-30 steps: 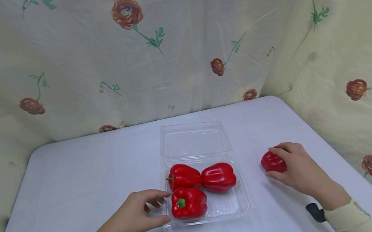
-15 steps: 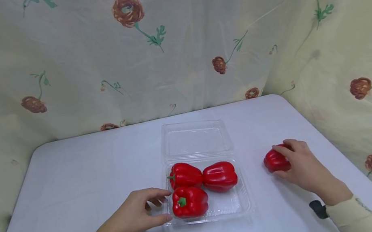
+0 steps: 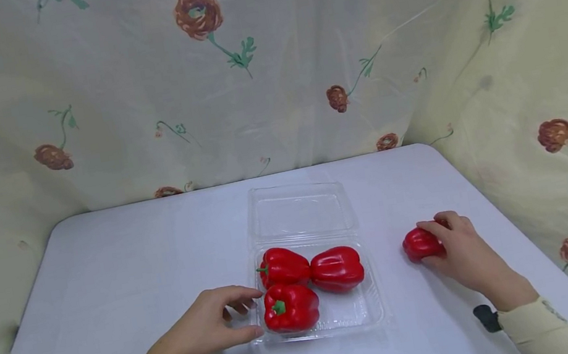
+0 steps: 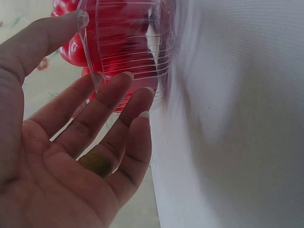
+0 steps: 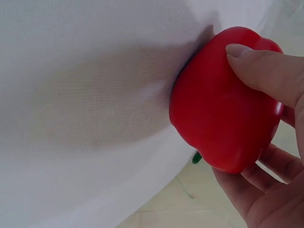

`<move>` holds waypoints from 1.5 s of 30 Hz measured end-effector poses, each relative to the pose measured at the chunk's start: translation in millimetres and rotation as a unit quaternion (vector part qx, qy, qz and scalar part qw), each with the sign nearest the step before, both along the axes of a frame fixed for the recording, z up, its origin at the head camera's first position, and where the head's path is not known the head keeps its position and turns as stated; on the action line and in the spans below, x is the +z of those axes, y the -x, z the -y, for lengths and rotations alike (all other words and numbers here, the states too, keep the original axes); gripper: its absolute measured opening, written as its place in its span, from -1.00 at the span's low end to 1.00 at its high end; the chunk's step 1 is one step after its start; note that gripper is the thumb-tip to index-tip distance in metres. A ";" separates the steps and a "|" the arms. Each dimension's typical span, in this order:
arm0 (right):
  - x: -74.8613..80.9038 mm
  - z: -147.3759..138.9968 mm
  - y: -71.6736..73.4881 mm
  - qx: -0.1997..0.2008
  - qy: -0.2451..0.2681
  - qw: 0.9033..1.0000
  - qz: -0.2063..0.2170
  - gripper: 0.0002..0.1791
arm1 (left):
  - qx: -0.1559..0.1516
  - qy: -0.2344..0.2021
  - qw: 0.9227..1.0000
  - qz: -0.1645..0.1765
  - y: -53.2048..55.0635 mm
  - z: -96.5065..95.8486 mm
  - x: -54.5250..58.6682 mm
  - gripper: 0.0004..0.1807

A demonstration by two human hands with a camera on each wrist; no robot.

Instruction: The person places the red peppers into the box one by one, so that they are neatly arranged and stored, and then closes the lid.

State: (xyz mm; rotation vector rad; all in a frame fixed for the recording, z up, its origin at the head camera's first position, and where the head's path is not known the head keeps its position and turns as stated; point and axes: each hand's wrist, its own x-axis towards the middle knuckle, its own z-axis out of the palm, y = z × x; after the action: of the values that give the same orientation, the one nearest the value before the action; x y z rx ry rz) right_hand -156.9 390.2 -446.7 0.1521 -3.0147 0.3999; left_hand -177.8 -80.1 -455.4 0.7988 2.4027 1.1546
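Within the right hand sits a red pepper.

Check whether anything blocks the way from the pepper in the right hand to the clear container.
Nothing visible does: between the red pepper in the right hand and the clear container only white tabletop shows. The lid lies open at the far side.
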 end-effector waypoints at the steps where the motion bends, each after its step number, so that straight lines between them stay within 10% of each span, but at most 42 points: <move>1: -0.1 -0.2 -0.1 -0.001 -0.001 1.000 -0.001 -0.21 | 0.000 0.000 1.000 -0.001 0.0 -0.1 0.1 -0.42; 28: 53.9 69.6 -27.4 0.019 0.039 0.999 -0.033 -0.14 | 0.005 -0.003 1.000 -0.001 -1.1 0.0 -2.0 -0.38; 45: 52.2 124.0 -49.6 0.077 0.018 0.997 -0.015 -0.13 | 0.003 -0.009 1.000 -0.003 -1.2 1.0 -2.2 -0.39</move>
State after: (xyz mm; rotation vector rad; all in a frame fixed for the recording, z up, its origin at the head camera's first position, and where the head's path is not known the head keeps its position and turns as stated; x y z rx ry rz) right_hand -107.3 266.2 -394.5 0.3847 -2.9730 0.4613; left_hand -176.6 -81.1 -457.6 0.8028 2.4045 1.1786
